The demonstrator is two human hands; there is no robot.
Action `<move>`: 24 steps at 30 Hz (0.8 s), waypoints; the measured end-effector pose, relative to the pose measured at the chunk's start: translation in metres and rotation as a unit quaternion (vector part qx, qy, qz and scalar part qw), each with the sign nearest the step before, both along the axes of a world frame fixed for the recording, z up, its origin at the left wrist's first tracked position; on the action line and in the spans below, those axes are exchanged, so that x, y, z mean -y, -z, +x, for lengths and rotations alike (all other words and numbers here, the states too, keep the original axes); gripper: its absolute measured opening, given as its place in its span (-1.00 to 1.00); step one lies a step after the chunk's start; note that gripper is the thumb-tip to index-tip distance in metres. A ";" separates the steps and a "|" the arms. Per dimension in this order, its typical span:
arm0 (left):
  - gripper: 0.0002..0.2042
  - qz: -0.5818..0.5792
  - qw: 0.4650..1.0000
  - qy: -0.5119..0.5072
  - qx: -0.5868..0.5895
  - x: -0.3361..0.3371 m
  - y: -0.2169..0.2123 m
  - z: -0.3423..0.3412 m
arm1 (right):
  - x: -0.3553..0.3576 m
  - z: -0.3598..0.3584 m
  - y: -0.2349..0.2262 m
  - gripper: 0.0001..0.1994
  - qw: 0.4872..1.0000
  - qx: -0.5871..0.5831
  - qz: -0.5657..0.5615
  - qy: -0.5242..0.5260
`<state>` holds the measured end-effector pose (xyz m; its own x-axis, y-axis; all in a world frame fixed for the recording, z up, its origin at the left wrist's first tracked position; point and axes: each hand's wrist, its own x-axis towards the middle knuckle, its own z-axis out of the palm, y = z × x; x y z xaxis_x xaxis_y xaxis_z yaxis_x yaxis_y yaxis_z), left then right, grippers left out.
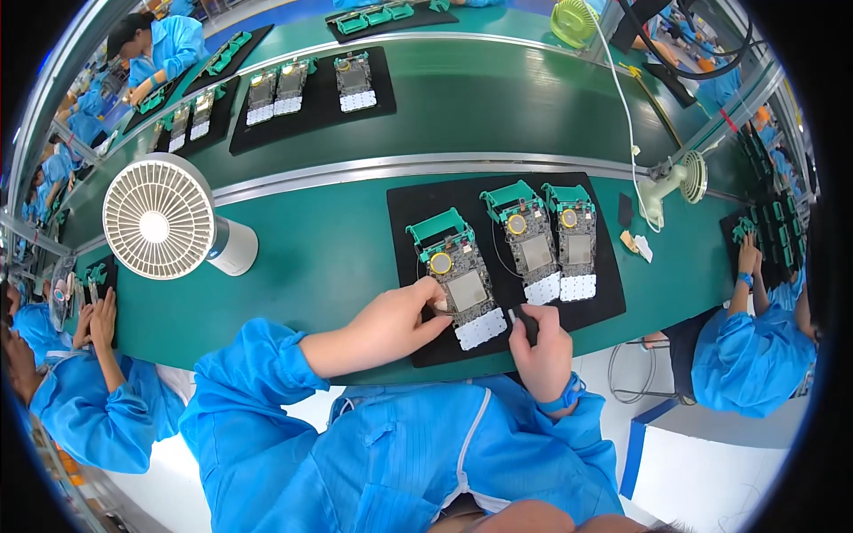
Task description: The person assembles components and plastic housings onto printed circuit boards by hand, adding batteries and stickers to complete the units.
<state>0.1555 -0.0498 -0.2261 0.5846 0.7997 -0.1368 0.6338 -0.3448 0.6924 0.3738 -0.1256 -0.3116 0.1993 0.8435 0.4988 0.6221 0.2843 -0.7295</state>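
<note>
The nearest circuit board [464, 289] lies on a black mat, with a green plastic frame at its far end, a round yellow part and a white keypad at its near end. My left hand [395, 322] is pinched at this board's left edge, above the keypad; whatever its fingertips hold is too small to tell. By the board's near right corner, my right hand [544, 354] grips a small black-handled tool [526, 325] with a pale tip. Its exact kind is unclear. Two similar boards, a middle one [530, 244] and a right one [576, 242], lie beside it.
The black mat [609, 298] rests on a green bench. A white fan [160, 213] stands left, and a small clip fan [680, 182] is at the right by a hanging white cable. Beyond a metal rail, more boards lie on a black tray [382, 84]. Co-workers sit on both sides.
</note>
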 end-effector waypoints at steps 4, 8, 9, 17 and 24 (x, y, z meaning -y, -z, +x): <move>-0.81 0.170 0.985 0.026 -0.003 -0.001 0.024 -0.005 | -0.018 -0.016 0.004 -0.72 0.995 -0.043 0.063 -0.067; -0.84 0.261 0.961 0.065 0.060 -0.013 0.034 -0.005 | -0.032 -0.016 0.006 -0.73 0.996 -0.021 0.048 -0.075; -0.85 0.258 0.962 0.066 0.064 -0.015 0.035 -0.004 | -0.034 -0.016 0.009 -0.73 0.995 -0.005 0.061 -0.073; -0.88 0.223 0.972 0.060 0.050 -0.019 0.023 0.001 | -0.043 -0.013 0.005 -0.72 0.990 -0.027 0.109 -0.087; -0.88 0.235 0.969 0.063 0.050 -0.025 0.021 0.003 | -0.050 -0.013 -0.005 -0.75 0.991 0.052 0.087 -0.092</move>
<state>0.1581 -0.0247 -0.2471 0.6725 0.6822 0.2870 0.5049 -0.7064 0.4961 0.3608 -0.0756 -0.3070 -0.0102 0.7609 0.6488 0.6169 0.5154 -0.5948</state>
